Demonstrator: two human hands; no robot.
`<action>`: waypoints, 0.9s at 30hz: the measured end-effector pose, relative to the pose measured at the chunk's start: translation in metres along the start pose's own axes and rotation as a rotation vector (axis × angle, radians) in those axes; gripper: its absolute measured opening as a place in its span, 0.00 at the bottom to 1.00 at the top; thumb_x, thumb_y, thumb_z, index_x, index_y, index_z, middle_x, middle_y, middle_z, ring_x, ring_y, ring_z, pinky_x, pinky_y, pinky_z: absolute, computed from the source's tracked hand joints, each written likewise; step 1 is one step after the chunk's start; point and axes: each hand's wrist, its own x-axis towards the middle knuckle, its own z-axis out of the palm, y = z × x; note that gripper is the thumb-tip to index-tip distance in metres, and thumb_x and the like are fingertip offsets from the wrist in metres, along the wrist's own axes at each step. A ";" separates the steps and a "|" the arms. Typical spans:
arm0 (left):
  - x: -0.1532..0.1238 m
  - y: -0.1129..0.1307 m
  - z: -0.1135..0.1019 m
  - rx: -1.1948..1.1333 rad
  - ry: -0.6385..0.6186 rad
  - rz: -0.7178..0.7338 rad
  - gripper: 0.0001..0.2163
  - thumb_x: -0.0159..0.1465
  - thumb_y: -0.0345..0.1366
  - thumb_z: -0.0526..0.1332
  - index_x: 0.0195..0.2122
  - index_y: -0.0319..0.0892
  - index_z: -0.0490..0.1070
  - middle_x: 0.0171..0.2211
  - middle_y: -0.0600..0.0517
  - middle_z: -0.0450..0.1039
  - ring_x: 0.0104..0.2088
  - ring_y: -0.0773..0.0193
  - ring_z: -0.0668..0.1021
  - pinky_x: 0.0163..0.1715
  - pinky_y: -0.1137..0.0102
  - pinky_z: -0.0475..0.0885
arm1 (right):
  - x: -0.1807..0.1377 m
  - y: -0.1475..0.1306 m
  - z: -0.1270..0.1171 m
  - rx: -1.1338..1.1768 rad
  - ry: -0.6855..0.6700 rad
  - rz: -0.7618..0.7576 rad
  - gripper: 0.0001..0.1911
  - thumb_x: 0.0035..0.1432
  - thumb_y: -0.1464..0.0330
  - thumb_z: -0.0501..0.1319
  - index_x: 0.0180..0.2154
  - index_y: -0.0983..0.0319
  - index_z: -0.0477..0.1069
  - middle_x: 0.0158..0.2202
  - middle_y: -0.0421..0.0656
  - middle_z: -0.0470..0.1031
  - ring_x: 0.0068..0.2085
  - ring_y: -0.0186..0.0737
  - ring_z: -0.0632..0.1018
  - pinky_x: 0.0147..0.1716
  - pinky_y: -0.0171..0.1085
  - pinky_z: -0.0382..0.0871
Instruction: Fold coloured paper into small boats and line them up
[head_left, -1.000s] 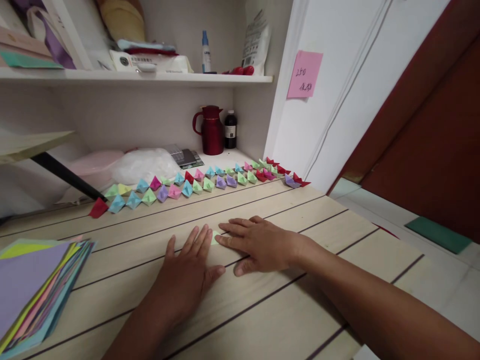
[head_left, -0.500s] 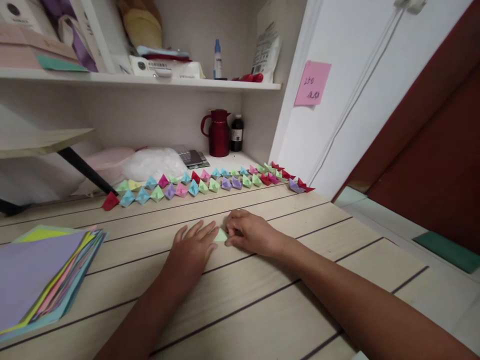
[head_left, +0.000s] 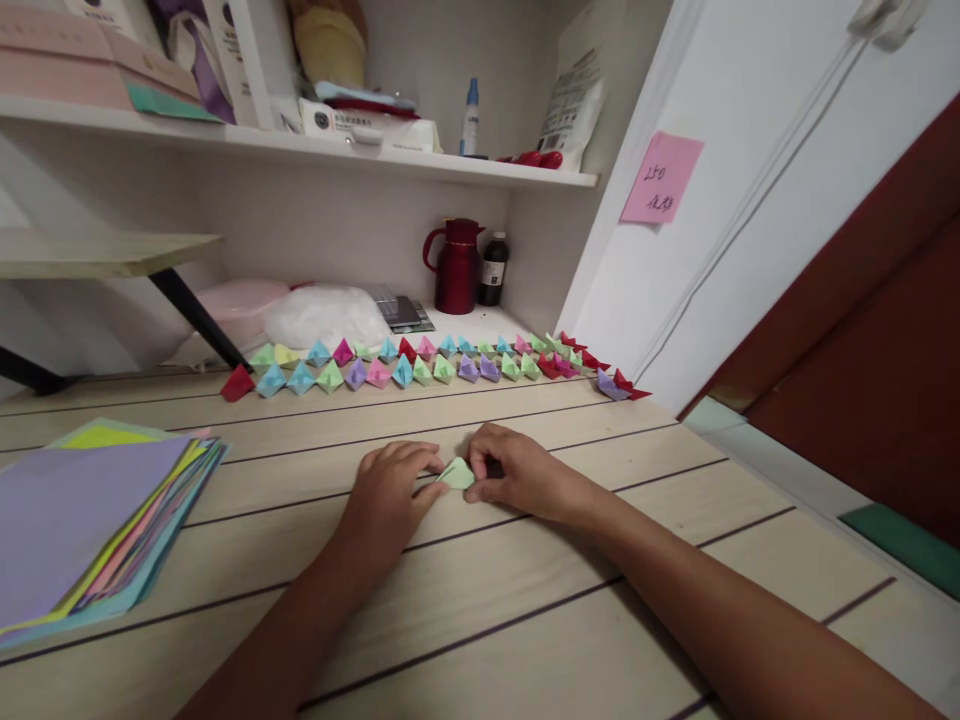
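Note:
A small folded piece of pale green paper (head_left: 456, 474) lies between my two hands, low over the wooden tabletop. My left hand (head_left: 395, 487) pinches its left corner between thumb and fingers. At the right edge, my right hand (head_left: 514, 470) holds the paper between curled fingers and thumb. The tips of some right fingers are hidden behind the hand. Beyond the hands stand rows of small folded paper boats (head_left: 377, 374) in green, blue, pink, purple and red.
A stack of coloured paper sheets (head_left: 90, 520) lies on the table at left. Behind the boats are a plastic bag (head_left: 326, 318), a dark red jug (head_left: 457, 268) and a dark bottle (head_left: 493, 270). A black shelf leg (head_left: 201, 322) reaches the tabletop at back left.
My left hand has gone from lying flat with fingers spread over the paper to pinching its left corner. More of the green paper shows. The whole view has shifted slightly.

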 end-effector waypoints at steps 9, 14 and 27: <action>0.000 -0.001 0.002 0.007 0.005 0.015 0.05 0.57 0.31 0.64 0.34 0.48 0.74 0.48 0.53 0.77 0.51 0.55 0.75 0.49 0.58 0.63 | 0.002 0.005 0.008 0.291 0.093 0.139 0.25 0.41 0.68 0.73 0.44 0.60 0.69 0.36 0.38 0.71 0.33 0.35 0.71 0.34 0.34 0.64; -0.001 0.002 -0.001 -0.014 0.028 0.054 0.07 0.56 0.29 0.65 0.33 0.48 0.73 0.46 0.54 0.78 0.50 0.55 0.76 0.51 0.57 0.63 | 0.004 0.000 0.011 0.290 0.156 0.111 0.07 0.46 0.68 0.69 0.27 0.62 0.73 0.32 0.40 0.69 0.34 0.35 0.70 0.35 0.35 0.63; 0.001 0.012 -0.001 -0.678 0.261 -0.154 0.19 0.58 0.38 0.63 0.52 0.45 0.67 0.40 0.50 0.75 0.30 0.66 0.79 0.38 0.67 0.73 | 0.004 -0.017 0.000 1.263 0.069 0.363 0.17 0.44 0.60 0.73 0.29 0.66 0.73 0.24 0.39 0.71 0.24 0.29 0.69 0.24 0.30 0.61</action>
